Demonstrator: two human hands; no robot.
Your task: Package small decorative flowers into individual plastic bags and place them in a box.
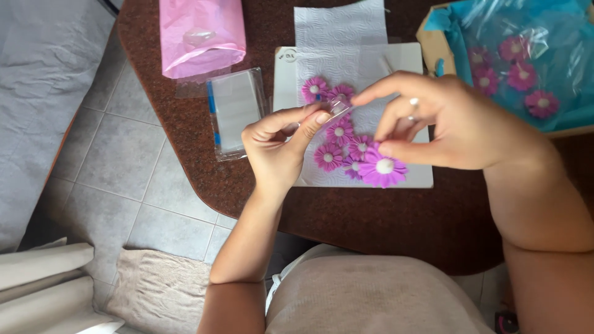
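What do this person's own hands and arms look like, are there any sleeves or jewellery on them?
Both forearms are bare, with no sleeves, watch or bracelet showing up to the frame edge. The right hand wears silver-coloured rings on one finger. The left hand shows short nails with no coloured polish and possibly a thin ring, though that is too small to be sure. No gloves on either hand.

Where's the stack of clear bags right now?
In the head view, the stack of clear bags lies on the brown table, left of the white board with purple flowers, just below the pink bag and beside the left hand.
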